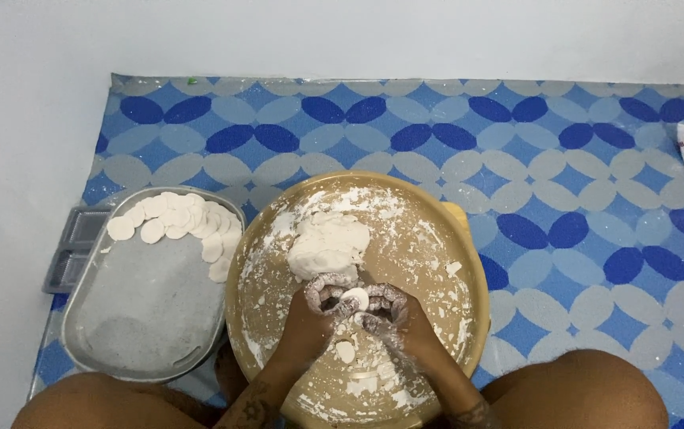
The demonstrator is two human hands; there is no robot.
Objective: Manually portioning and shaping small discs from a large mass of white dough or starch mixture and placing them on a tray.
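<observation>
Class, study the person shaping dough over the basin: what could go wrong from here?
1. Both hands are caked in dough, so the small disc in their grip may stick and tear.
2. Discs on the metal tray overlap and could fuse.
3. The dough lump sits uncovered and may dry.

Even, soft overhead light; faint shadows cast toward 6 o'clock; slight softness throughout; mild wide-angle bowing at edges.
</observation>
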